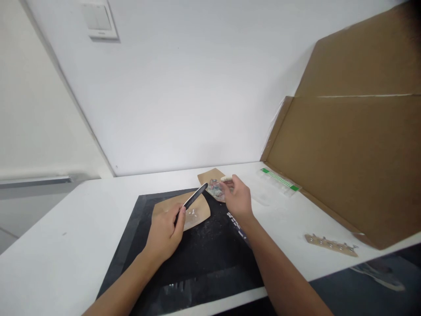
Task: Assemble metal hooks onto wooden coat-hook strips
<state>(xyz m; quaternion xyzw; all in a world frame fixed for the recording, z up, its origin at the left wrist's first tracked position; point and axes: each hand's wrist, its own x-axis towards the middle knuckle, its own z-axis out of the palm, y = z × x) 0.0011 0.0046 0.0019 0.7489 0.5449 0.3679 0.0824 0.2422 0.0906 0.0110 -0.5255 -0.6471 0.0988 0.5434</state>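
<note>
My left hand (166, 230) is closed round a slim black strip with a white edge (196, 196), which slants up to the right. Beneath it lies a brown paper sheet (201, 210) with small white bits on it. My right hand (237, 196) pinches a short, pale off-white stick (226, 178) between thumb and fingers; its exact kind is unclear. Just left of that hand, a clear bag-like piece with colourful contents (215, 190) rests on a second brown sheet (206, 176). The two hands are apart, above a black mat (210, 254).
The mat lies on a white table (62, 259) against a white wall. A large cardboard panel (348, 162) stands at the right. Near it are a clear packet with green print (279, 179) and a brown strip with several metal pegs (330, 245). Dark lettered packaging (237, 226) lies beside my right forearm.
</note>
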